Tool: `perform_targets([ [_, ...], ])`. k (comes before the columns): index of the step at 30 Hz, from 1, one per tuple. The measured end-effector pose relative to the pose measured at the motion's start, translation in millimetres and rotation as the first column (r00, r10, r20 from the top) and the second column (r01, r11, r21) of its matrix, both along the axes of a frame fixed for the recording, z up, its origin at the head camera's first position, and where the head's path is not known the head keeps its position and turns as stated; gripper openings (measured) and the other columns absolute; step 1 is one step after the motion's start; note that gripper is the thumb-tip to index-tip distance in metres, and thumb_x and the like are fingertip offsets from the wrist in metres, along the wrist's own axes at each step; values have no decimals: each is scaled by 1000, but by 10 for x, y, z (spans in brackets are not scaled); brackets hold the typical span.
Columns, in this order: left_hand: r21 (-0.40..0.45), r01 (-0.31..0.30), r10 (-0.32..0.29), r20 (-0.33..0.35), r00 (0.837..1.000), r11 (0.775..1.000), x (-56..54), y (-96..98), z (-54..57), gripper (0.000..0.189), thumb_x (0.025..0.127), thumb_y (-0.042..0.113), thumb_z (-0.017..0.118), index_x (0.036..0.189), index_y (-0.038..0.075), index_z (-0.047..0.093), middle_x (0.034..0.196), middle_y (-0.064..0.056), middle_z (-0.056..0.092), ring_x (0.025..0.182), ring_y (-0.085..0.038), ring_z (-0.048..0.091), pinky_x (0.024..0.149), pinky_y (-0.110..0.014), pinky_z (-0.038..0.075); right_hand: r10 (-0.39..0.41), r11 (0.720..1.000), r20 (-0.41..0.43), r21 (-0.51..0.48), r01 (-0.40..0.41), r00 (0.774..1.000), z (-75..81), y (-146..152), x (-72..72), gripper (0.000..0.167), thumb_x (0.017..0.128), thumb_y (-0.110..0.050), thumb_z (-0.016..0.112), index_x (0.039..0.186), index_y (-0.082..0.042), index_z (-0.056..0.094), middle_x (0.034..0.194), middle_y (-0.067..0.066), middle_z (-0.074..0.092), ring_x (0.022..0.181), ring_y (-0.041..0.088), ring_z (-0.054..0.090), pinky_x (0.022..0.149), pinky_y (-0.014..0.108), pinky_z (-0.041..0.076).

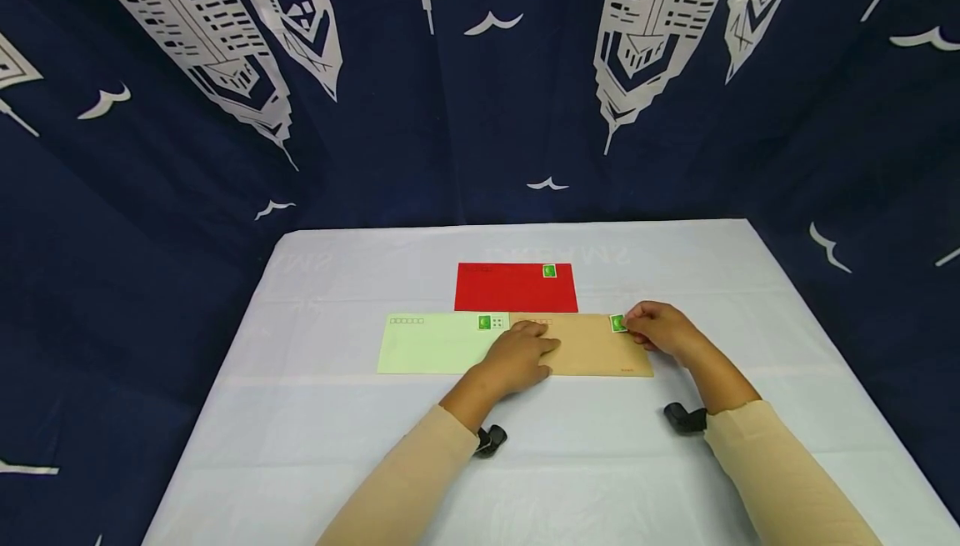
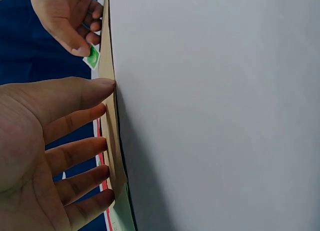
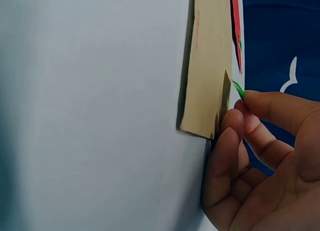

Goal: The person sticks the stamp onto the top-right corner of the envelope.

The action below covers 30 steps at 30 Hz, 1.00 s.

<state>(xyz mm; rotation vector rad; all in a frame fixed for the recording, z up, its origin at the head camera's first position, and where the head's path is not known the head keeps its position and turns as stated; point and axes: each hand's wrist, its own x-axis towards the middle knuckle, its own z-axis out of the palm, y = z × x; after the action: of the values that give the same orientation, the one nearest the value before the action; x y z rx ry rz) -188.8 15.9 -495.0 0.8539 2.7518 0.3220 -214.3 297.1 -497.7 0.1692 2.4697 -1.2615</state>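
Observation:
A small green stamp with a white border [image 1: 618, 323] is pinched between the thumb and finger of my right hand [image 1: 663, 330], close over the top right corner of the brown envelope [image 1: 592, 346]. In the right wrist view the stamp [image 3: 238, 89] is seen edge-on, tilted above the paper, and casts a shadow on the envelope. My left hand [image 1: 517, 356] rests with spread fingers on the brown envelope's left part, covering some of its printing. In the left wrist view the left fingertips [image 2: 106, 143] touch the envelope's surface.
A pale green envelope [image 1: 427, 350] lies left of the brown one, with a green stamp [image 1: 484, 323] near its top right. Behind them lies a red envelope [image 1: 510, 289] with another green stamp [image 1: 550, 271]. All lie on a white-covered table [image 1: 337, 438] before a dark blue patterned cloth [image 1: 390, 146].

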Motion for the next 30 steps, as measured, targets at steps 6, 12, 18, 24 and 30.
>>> perform_targets([
  [6,-9,-5,6,21,1000,1000,-7,6,-12,50,97,30,67,146,24,56,159,-2,45,150,-20,36,122,-35,35,-18,1000,-1,12,18,1000,-25,-19,-7,21,103,-20,55,108,0,60,79,-1,57,76,13,54,65,26,51],
  [12,-10,-6,6,29,1000,1000,-12,0,-6,50,97,31,68,146,25,56,159,-1,45,151,-19,35,122,-35,35,-27,998,-8,50,28,1000,-13,-34,-10,21,103,-19,54,106,0,60,79,1,56,74,13,54,64,26,50],
  [18,-9,-3,3,31,1000,1000,-11,-7,14,50,97,31,67,146,25,56,159,-1,44,151,-19,35,122,-34,34,-34,996,-10,84,34,999,-9,-63,-21,19,102,-18,57,103,1,60,78,2,56,74,14,53,65,26,50],
  [24,-7,-8,8,36,999,1000,-5,-11,28,51,97,31,67,146,25,56,160,-1,44,152,-19,34,123,-34,34,-37,993,-22,114,39,999,8,-88,-23,21,102,-19,57,102,1,60,75,2,56,72,14,53,64,26,50],
  [30,-10,-2,3,41,999,1000,-4,-16,29,51,98,31,67,147,25,55,160,-1,43,152,-19,34,123,-33,33,-43,990,-39,130,48,998,-16,-100,-18,20,100,-19,58,100,2,60,72,0,55,70,13,52,62,25,49],
])
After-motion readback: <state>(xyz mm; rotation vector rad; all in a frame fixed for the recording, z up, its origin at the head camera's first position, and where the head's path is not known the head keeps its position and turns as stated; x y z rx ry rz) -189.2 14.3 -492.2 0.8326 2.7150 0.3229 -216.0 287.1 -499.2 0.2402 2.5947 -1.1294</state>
